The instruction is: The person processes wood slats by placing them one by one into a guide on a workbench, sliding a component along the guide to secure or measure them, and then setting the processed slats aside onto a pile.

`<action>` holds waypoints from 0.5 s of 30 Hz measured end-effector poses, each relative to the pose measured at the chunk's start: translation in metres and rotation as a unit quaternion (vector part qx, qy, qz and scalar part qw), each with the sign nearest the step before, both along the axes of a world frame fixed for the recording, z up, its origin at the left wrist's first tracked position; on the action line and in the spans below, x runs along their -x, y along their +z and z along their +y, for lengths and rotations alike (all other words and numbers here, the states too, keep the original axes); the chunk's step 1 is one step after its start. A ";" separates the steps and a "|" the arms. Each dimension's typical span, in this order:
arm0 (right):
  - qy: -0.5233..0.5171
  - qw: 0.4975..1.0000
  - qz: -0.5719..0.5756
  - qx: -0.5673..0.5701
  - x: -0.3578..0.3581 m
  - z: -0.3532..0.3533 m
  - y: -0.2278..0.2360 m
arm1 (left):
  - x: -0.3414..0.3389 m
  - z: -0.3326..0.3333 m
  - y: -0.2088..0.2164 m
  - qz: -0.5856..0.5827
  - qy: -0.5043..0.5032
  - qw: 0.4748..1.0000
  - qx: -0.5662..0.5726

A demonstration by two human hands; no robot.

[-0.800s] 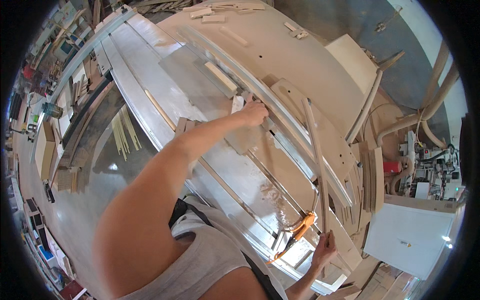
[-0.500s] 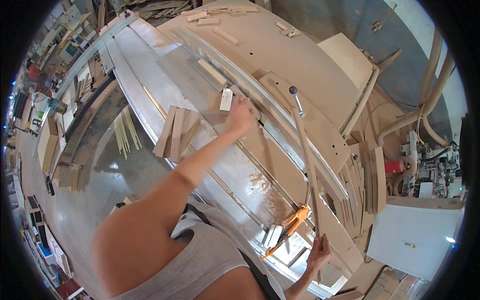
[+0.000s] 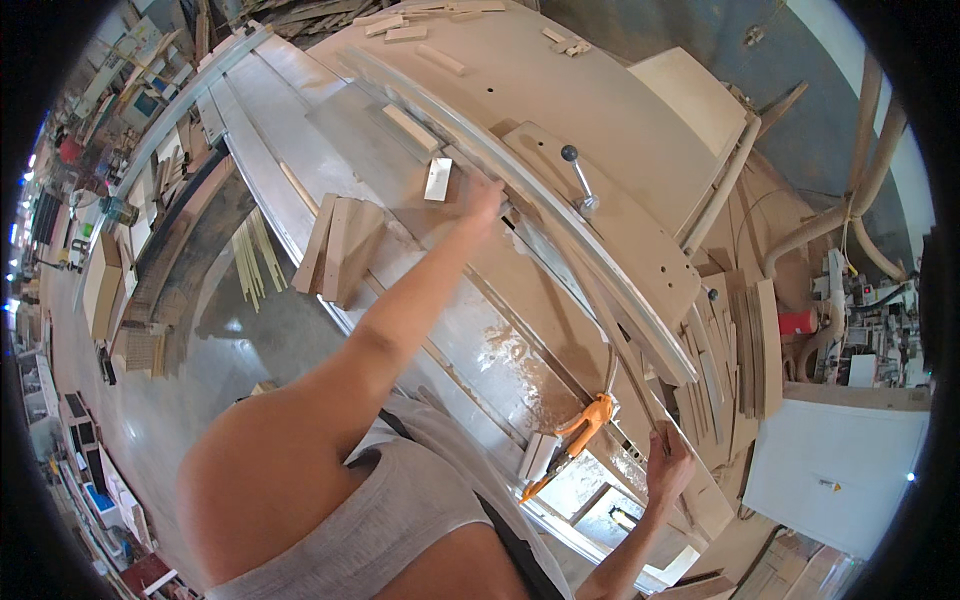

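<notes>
My right hand (image 3: pixel 668 462) is closed around the near end of a long thin wooden strip (image 3: pixel 628 362), which now lies along the metal fence (image 3: pixel 590 252) of a sliding table saw. Farther off, my left hand (image 3: pixel 486 198) reaches over the saw table, close to the fence and a dark slot. Its fingers are smeared by motion, so any hold is unclear. Just left of it is a small block with a white face (image 3: pixel 438 180). Behind that, a pale wooden block (image 3: pixel 410 128) lies along the fence.
Several short boards (image 3: pixel 345 245) are stacked on the table's left side. An orange tool (image 3: pixel 582 432) rests left of my right hand. Beyond the fence stands a lever with a black knob (image 3: pixel 571 154). Offcuts (image 3: pixel 405 34) lie on the far panel; a white cabinet (image 3: pixel 835 465) is at right.
My right hand has moved up and right, swinging the strip against the fence. The left hand has shifted slightly farther away and blurred. The whole view has shifted a little.
</notes>
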State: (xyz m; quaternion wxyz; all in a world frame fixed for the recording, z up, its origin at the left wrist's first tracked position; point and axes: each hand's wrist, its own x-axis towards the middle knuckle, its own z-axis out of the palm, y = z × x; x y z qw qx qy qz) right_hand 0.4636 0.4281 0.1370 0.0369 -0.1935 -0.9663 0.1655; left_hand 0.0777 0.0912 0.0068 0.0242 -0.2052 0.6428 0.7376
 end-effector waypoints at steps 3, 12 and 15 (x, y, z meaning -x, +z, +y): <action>0.022 1.000 -0.003 -0.017 0.025 0.000 0.003 | 0.017 -0.025 -0.018 -0.031 -0.004 0.996 -0.079; 0.094 0.991 0.007 -0.095 0.084 -0.012 0.006 | 0.021 -0.040 -0.020 -0.031 -0.045 0.997 -0.045; 0.113 0.986 0.012 -0.126 0.099 -0.015 0.004 | 0.018 -0.045 -0.008 -0.039 -0.070 0.995 -0.059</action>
